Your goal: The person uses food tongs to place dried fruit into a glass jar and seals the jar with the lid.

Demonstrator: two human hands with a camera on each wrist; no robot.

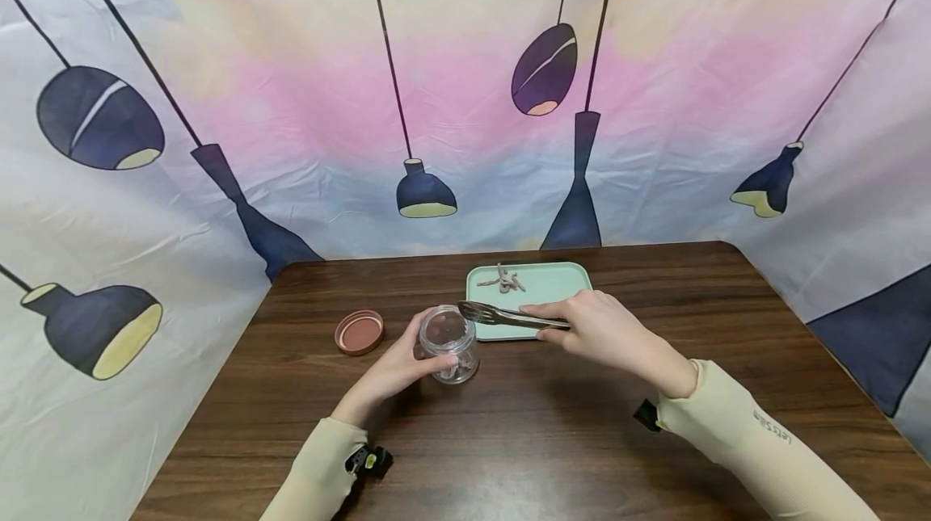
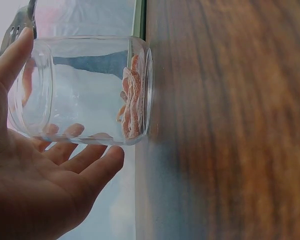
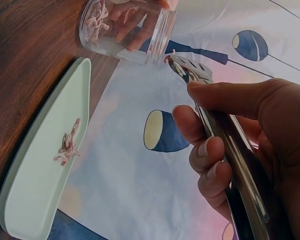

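My left hand (image 1: 393, 365) holds a clear glass jar (image 1: 445, 333) upright on the table, thumb on the near side and fingers round the far side. Pinkish dried strips (image 2: 132, 105) lie at the bottom of the jar. My right hand (image 1: 609, 334) grips metal tongs (image 1: 502, 317), their tips just over the jar's open mouth. A small pinkish bit shows at the tong tips in the right wrist view. More strips (image 1: 505, 282) lie in a small pile on a pale green tray (image 1: 560, 283) behind the tongs.
A reddish-brown jar lid (image 1: 360, 333) lies on the dark wooden table (image 1: 465, 448), left of the jar. A cloth backdrop (image 1: 305, 101) printed with lamps hangs behind the table and at both sides.
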